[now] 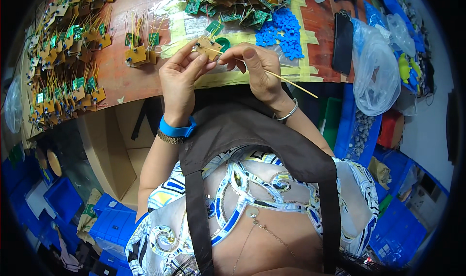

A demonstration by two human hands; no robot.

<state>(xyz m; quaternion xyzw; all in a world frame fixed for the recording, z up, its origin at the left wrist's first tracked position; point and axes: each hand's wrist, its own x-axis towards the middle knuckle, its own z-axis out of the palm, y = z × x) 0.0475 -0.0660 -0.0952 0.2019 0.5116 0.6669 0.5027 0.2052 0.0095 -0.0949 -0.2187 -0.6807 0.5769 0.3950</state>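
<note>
My left hand (180, 79) pinches a small tan circuit board (209, 46) between thumb and fingers, over the near edge of the table. A small green board (214, 28) shows just beyond it. Closed round a thin, pale stick (297, 86) is my right hand (262, 72); the stick's far end reaches across the tan board, its other end slants down to the right. Behind my fingers, a round green container (223, 43) is partly hidden. Whether the stick's tip touches the board, I cannot tell.
Piles of wired boards cover the table's left side (68, 43) and its back (233, 1). Two or so wired boards (138, 55) lie nearer. Small blue parts (281, 33) are heaped to the right, beside a black phone (342, 43) and a clear plastic bag (376, 77). A cardboard box (109, 149) stands below.
</note>
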